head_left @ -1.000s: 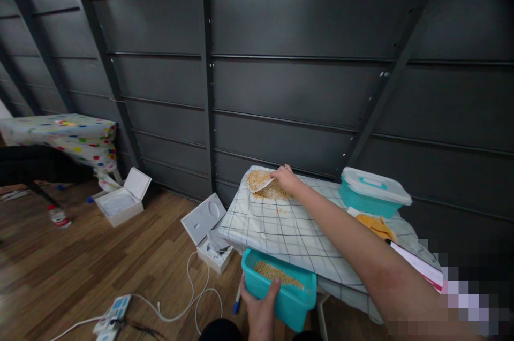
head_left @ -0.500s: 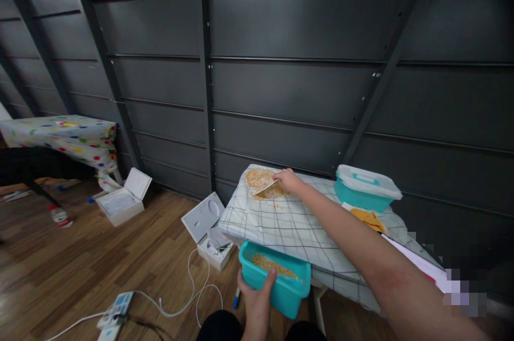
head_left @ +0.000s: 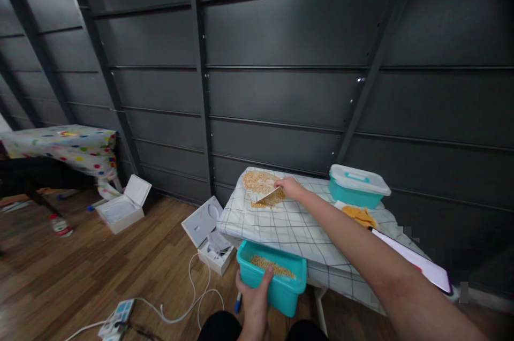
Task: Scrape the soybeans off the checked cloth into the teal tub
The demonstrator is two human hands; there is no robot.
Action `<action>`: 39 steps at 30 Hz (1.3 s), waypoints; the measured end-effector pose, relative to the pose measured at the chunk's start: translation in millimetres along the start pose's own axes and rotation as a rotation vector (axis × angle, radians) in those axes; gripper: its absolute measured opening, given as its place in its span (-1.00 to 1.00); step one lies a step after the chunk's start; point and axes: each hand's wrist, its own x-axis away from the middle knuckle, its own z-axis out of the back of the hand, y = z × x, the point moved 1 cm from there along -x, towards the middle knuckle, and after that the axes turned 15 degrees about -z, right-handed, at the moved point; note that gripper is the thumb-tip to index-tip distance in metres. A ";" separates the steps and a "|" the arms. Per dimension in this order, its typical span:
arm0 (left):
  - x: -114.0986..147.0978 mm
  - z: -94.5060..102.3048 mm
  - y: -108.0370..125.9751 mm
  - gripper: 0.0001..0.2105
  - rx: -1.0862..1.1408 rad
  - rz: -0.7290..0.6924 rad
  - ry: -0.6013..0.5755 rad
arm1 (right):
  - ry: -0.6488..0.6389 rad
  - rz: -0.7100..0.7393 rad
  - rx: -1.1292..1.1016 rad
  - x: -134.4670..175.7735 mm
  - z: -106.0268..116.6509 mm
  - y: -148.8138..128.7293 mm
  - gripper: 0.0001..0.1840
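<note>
Your right hand (head_left: 289, 187) pinches the white card (head_left: 268, 195) at its right end, fingers closed on it, so the rest slopes down leftward to the loose grains (head_left: 257, 181) near the far left corner of the table (head_left: 277, 231). Holding it by the end seems to leave a long free edge against the cloth while your knuckles stay above the spill. Your forearm reaches in over the near right part of the table.

Your left hand (head_left: 254, 298) grasps the teal bin (head_left: 283, 298), thumb over its near wall and the other fingers around its left side, partly out of sight. The bin sits just under the near edge of the table, open side up, probably so its mouth lies below the tabletop. Whether your knees also bear its weight, you cannot tell from here.

The grains are small, dry-looking and pale yellow, spread in an uneven patch with whitish areas; powder or bare cloth, it is hard to say. The card crosses them, with more on its far side and a smaller cluster on its near side. More grains lie in a band inside the bin, below its rim.

Toward the far edge, right of your hand, stands the lidded box (head_left: 358, 186), with the orange cloth (head_left: 360, 217) just in front of it.
</note>
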 end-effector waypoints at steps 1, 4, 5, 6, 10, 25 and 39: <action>-0.2 0.0 -1.1 0.01 -0.004 0.006 0.001 | 0.000 0.000 -0.009 3.7 0.0 0.8 -0.63; 2.2 -0.8 0.3 -0.01 -0.013 0.002 -0.008 | 0.001 -0.005 -0.034 16.2 1.1 2.3 -0.61; 4.1 -1.3 2.3 -0.02 -0.014 -0.005 -0.012 | 0.000 -0.007 -0.042 20.4 1.9 2.4 -0.61; 6.4 -2.0 4.9 -0.03 -0.015 -0.009 -0.017 | -0.003 -0.007 -0.049 24.5 3.0 2.4 -0.61; 16.3 -4.1 16.2 0.00 -0.035 0.011 -0.021 | -0.012 0.004 -0.071 38.7 8.0 2.0 -0.60; 31.3 -2.4 15.4 -0.01 -0.073 -0.056 -0.033 | -0.023 0.133 -0.143 82.6 10.1 12.9 -0.56; 42.3 -10.9 12.7 0.09 -0.088 0.026 -0.007 | -0.027 0.178 -0.194 116.2 16.5 18.7 -0.49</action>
